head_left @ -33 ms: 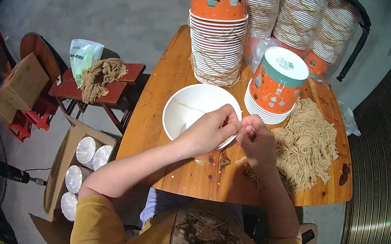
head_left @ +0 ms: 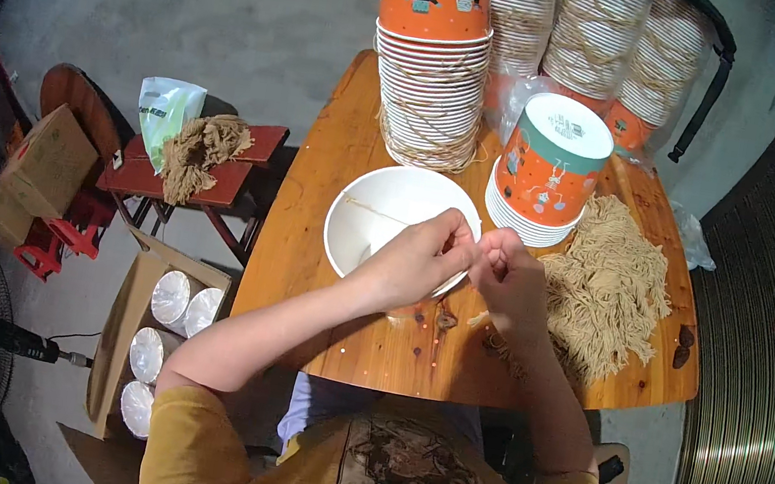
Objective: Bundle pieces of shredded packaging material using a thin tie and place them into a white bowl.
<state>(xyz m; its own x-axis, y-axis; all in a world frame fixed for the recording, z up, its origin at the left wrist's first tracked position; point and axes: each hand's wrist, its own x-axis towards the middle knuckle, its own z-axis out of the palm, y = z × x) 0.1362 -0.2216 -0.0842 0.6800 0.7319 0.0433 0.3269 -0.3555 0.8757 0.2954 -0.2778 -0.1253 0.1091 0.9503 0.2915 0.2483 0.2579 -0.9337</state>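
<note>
A white-lined paper bucket (head_left: pixel 348 236) rests on the wooden table in front of me, its mouth facing up toward me. A thin tan string (head_left: pixel 374 210) crosses its inside and passes behind my left hand (head_left: pixel 410 260). That hand is closed in a pinch at the bucket's right rim. My right hand (head_left: pixel 509 285) meets it there, fingertips pinched together; what they hold is too small to make out. Right of the bucket, a short stack of upside-down orange and teal paper buckets (head_left: pixel 547 181) stands beside a heap of tan strings (head_left: pixel 611 286).
Behind stands a tall bucket stack (head_left: pixel 429 98) hung with strings, and bagged stacks (head_left: pixel 593 37). The wooden table (head_left: pixel 371 355) has a rounded edge. Left are a red stand (head_left: pixel 229 173) with a string bundle (head_left: pixel 206 150) and a carton (head_left: pixel 117 322) holding wrapped white cylinders (head_left: pixel 171 298).
</note>
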